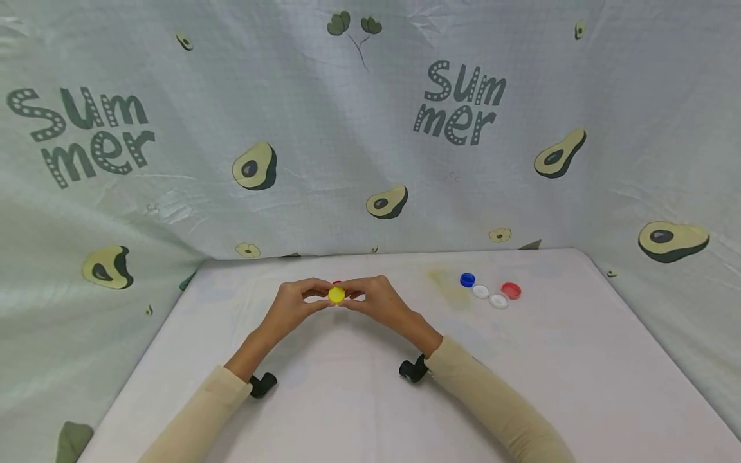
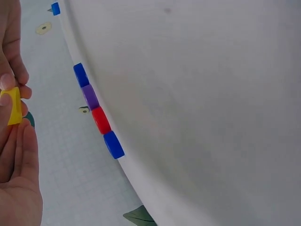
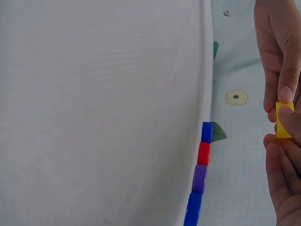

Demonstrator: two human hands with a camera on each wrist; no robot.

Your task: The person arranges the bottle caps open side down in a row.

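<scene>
Near the centre of the head view, the left hand (image 1: 295, 301) and right hand (image 1: 377, 298) are both pinching a yellow bottle cap (image 1: 336, 295), fingers and thumbs closing to its width. Probably light, stiff plastic, it is likely favouring a hold at the rim. The left wrist view is showing, left of centre, a touching row, blue cap (image 2: 81, 75), purple cap (image 2: 90, 97), red cap (image 2: 101, 120), second blue cap (image 2: 114, 144), which the hands are largely hiding in the head view; only the head view is showing white caps (image 1: 481, 292), at right.

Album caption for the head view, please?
Left hand and right hand pinch a yellow cap; blue cap, red cap and white caps at right.
</scene>
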